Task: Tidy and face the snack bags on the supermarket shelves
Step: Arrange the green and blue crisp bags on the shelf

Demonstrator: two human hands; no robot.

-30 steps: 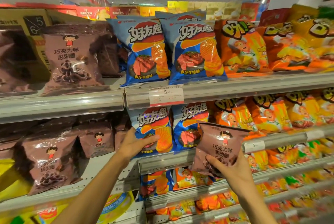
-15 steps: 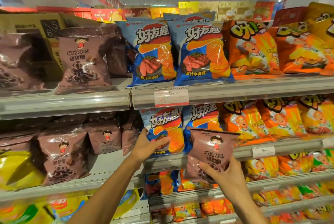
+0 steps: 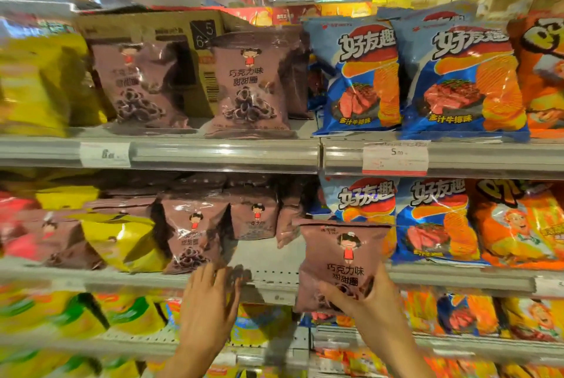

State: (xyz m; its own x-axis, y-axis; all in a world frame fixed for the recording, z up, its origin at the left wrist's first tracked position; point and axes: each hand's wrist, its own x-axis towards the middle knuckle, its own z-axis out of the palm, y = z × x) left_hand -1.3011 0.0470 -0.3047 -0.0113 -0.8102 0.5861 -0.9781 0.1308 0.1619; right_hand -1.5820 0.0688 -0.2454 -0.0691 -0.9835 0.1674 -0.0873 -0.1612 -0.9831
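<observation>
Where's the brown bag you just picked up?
In the head view, lower right of centre: the right hand holds the brown bag upright before the blue chip bags on the middle shelf.

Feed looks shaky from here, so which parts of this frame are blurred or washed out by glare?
Head view: motion blur smears the left edge, worst on the yellow bags; the held brown bag in the right hand stays readable; glare streaks the blue chip bags; the price tag is partly legible; shelf lines bow from the wide lens.

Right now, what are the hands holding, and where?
Right hand grips the brown snack bag by its bottom edge. Left hand, fingers spread, holds nothing.
</observation>
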